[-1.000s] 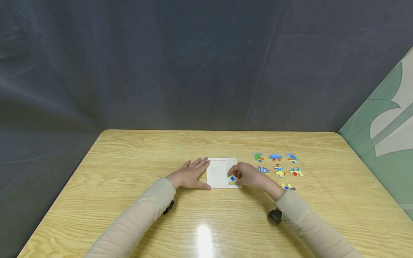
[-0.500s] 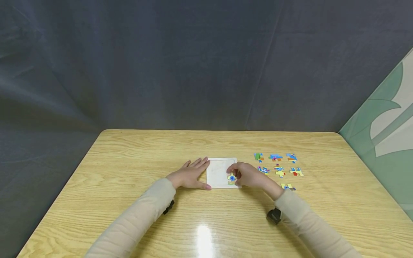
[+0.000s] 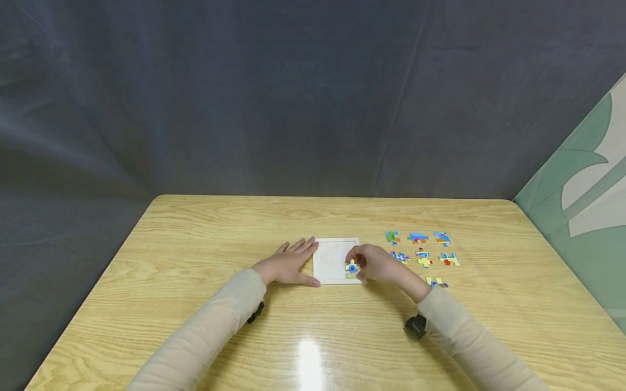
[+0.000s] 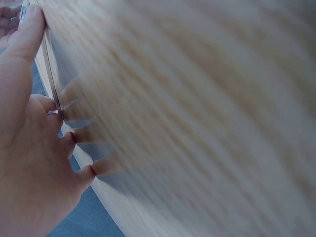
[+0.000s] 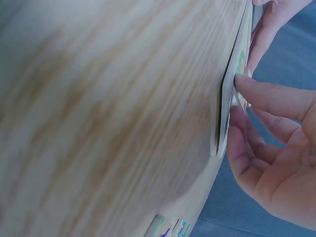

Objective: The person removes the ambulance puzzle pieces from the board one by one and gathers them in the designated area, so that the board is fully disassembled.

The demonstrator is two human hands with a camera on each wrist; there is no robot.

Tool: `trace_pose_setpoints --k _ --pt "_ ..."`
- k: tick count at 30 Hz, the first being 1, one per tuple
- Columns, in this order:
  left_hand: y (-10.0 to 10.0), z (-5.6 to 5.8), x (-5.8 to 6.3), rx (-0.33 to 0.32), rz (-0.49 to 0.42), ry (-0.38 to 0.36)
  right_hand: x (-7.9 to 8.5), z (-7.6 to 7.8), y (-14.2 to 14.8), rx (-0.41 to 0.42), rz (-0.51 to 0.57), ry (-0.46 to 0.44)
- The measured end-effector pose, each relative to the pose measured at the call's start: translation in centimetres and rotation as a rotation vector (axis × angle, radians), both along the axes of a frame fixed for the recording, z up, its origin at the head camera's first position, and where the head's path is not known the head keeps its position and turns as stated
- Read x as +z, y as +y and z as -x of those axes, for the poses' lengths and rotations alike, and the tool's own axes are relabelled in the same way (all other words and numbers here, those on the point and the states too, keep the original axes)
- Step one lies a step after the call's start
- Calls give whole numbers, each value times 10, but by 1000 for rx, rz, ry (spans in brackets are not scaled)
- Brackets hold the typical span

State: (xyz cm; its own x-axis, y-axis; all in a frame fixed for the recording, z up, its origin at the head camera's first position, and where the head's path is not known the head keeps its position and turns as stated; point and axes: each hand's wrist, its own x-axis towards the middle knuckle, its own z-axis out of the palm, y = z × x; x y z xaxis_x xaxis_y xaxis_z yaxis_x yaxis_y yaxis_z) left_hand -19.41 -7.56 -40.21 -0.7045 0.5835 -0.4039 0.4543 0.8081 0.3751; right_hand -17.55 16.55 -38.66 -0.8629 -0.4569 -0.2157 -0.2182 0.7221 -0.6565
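A white puzzle board (image 3: 327,260) with a raised rim lies on the table. My left hand (image 3: 290,265) rests spread along its left edge, thumb and fingertips touching the rim; the left wrist view shows its straight fingers (image 4: 85,177) down on the wood. At the board's lower right corner my right hand (image 3: 379,265) pinches a jigsaw piece (image 3: 351,268), yellow with a blue round spot. Seen from the right wrist, the thumb (image 5: 269,96) is on one side of the piece, with curled fingers on the other. Those fingers hide part of the piece.
Several colourful jigsaw pieces (image 3: 423,259) lie in loose rows right of the board, one (image 3: 436,282) close to my right forearm. The wooden table (image 3: 220,228) ends at a dark curtain (image 3: 293,108) behind, with a green and white panel (image 3: 587,206) at right.
The jigsaw piece has shifted slightly in the board's corner, and more of its upper knob shows beside my right fingers. My left hand has stayed in place.
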Motion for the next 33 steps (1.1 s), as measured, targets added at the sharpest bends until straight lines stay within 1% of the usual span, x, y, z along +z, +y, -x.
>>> trace_pose_setpoints --k 5,8,13,17,21,25,30,33 --pt "0 -1 1 -12 -13 5 1 1 4 9 43 22" --pt "-1 -1 0 -18 -14 10 1 3 7 32 76 44" --pt "-1 0 0 -7 -16 9 1 5 12 37 133 28" --pt "0 0 0 -4 -9 12 6 5 17 34 150 41" --pt "-1 -1 1 -8 -7 20 16 3 22 33 149 36" --pt "-1 -2 1 -12 -11 18 24 1 29 18 143 17" --pt "-1 -2 2 -17 -7 12 31 -1 41 -35 153 -14" --pt "-1 -2 2 -16 -8 4 34 -1 51 -59 162 -18"
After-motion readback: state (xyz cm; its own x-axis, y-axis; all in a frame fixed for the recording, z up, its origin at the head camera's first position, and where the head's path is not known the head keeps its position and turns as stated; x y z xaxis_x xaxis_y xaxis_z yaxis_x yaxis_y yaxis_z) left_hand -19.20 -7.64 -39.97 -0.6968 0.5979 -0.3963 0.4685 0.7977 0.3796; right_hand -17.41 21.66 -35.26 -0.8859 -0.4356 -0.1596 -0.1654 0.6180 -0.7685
